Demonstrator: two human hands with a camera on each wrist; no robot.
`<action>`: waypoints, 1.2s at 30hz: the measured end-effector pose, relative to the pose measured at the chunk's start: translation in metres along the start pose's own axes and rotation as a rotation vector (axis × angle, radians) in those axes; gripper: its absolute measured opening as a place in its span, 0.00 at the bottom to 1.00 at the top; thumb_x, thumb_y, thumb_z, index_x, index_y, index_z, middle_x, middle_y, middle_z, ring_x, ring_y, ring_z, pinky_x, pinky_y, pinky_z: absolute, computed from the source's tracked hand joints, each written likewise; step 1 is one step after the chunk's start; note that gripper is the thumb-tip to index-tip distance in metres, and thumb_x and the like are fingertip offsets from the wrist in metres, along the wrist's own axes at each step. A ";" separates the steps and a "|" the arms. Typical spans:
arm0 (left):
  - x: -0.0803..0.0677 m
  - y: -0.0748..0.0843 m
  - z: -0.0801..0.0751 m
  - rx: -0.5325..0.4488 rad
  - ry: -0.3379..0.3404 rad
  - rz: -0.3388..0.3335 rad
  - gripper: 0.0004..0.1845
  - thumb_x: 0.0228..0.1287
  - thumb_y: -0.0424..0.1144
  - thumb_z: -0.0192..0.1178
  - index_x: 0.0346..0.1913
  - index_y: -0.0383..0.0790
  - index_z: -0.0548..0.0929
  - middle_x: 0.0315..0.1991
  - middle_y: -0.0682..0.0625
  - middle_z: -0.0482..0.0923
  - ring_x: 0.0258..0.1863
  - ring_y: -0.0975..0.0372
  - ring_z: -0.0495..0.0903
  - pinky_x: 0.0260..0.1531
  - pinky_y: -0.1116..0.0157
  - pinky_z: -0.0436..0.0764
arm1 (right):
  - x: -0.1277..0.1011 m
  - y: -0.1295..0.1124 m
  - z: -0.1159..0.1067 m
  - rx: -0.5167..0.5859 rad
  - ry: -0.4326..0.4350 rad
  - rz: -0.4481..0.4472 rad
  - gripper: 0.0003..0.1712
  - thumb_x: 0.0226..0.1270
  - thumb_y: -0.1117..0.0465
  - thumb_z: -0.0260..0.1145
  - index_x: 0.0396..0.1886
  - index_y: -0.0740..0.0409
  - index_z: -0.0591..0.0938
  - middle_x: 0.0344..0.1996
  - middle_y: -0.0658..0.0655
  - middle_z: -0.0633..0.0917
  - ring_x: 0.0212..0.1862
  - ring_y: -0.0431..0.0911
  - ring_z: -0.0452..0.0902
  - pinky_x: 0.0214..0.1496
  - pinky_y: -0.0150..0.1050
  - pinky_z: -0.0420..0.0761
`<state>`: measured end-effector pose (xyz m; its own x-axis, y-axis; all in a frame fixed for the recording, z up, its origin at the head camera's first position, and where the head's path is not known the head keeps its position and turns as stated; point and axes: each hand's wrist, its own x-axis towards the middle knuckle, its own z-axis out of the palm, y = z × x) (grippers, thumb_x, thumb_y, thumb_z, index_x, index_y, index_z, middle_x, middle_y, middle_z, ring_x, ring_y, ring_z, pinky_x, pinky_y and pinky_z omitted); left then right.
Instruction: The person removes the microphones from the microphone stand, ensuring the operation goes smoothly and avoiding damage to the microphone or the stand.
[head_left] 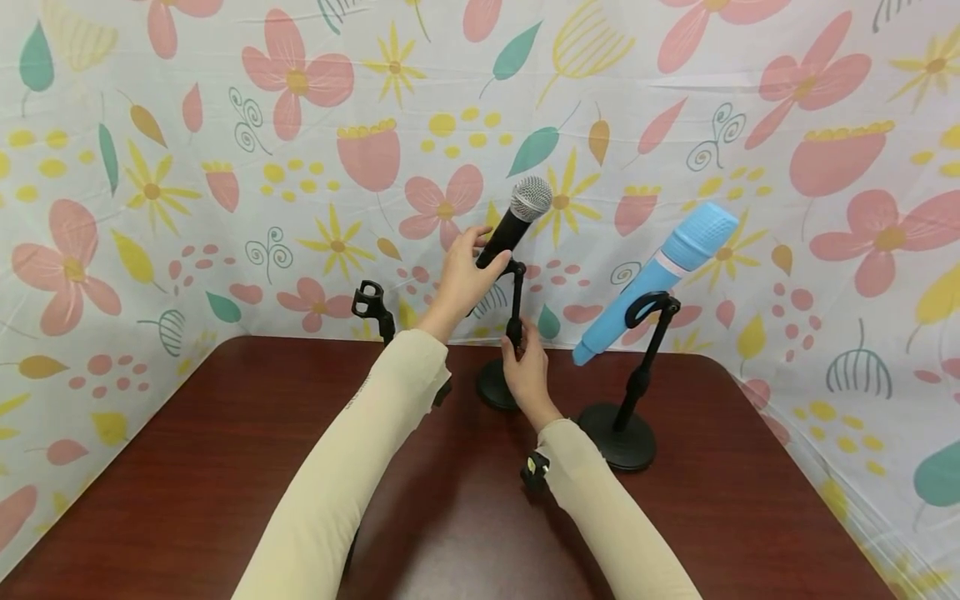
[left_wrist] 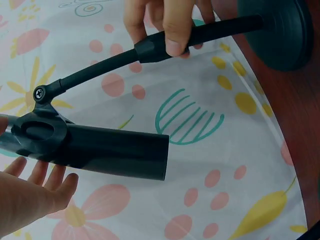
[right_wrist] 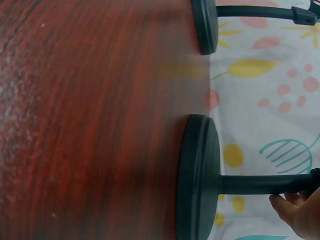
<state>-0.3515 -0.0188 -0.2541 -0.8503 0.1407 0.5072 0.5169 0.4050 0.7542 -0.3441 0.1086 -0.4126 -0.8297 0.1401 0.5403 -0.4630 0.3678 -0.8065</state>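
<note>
Black microphone (head_left: pixel 516 221): I see it tilted in the clip of the middle stand, its silver mesh head up and to the right, its tail end pointing down toward the person. It sits at the back of the table, in front of the flowered backdrop.

Middle stand (head_left: pixel 514 310): its thin post rises from a round base (head_left: pixel 495 386) on the wood; the clip at the top carries the microphone, so I judge the tilt comes from the clip's joint.

Left hand (head_left: pixel 459 279): I see it against the microphone's body just beside the clip. In the left wrist view its fingers (left_wrist: pixel 47 177) lie straight and spread beneath the barrel, touching or nearly touching, not curled round it. I read this as a steadying touch.

Right hand (head_left: pixel 527 367): its fingers and thumb (left_wrist: pixel 175 27) curl round the post, low down, above the base. I judge this grip keeps the stand from tipping while the top is handled.

Blue microphone (head_left: pixel 660 279): it rests tilted in its own black stand (head_left: pixel 626 412) to the right, apart from both hands.

Empty clip (head_left: pixel 372 307): a third stand's clip stands on the left, behind the left sleeve, holding nothing.

Table (head_left: pixel 187 467): dark red wood, bearing all three stands near its far edge.
</note>
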 end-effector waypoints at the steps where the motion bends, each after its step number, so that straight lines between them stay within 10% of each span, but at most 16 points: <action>1: 0.001 0.000 0.001 -0.005 0.003 -0.001 0.29 0.69 0.45 0.58 0.69 0.39 0.67 0.59 0.40 0.70 0.58 0.50 0.70 0.56 0.55 0.72 | 0.000 0.001 0.001 -0.001 0.000 0.004 0.27 0.73 0.64 0.57 0.69 0.65 0.64 0.57 0.68 0.76 0.57 0.58 0.75 0.55 0.52 0.76; 36: -0.006 0.009 -0.010 -0.004 0.083 -0.018 0.24 0.66 0.44 0.61 0.63 0.41 0.74 0.48 0.42 0.73 0.45 0.54 0.75 0.43 0.58 0.77 | -0.006 -0.006 0.003 0.053 0.059 -0.091 0.19 0.68 0.66 0.63 0.57 0.66 0.75 0.45 0.66 0.82 0.47 0.55 0.82 0.48 0.50 0.81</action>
<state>-0.3404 -0.0248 -0.2464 -0.8483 0.0575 0.5263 0.5020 0.4034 0.7650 -0.3373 0.1032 -0.4111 -0.7641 0.1631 0.6241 -0.5529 0.3328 -0.7639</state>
